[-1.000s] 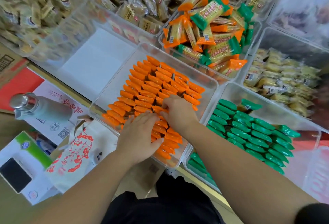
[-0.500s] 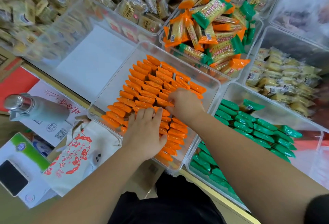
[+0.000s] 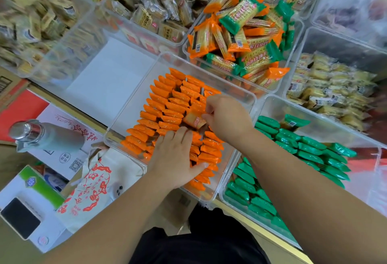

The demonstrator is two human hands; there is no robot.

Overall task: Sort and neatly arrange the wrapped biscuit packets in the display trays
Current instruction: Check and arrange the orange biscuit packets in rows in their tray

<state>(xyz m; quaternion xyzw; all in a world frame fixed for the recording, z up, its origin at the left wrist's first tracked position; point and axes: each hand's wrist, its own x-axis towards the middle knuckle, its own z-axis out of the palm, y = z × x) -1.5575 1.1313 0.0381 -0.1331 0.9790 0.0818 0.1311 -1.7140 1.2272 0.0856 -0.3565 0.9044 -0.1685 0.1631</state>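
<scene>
Orange biscuit packet point(image 3: 193, 121) mid clear tray point(image 3: 134, 104), pinched in my right hand point(image 3: 228, 117); left hand point(image 3: 176, 159) flat, pressing the rows point(image 3: 167, 112). Likely light, slippery film, brittle inside: I grip the edges gently.

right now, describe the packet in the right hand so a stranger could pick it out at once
Find the clear tray of orange packets in tidy rows at the centre. Near its middle the right hand pinches one packet. It alone shows a tan face with red lettering; its neighbours show only orange ends.
</scene>
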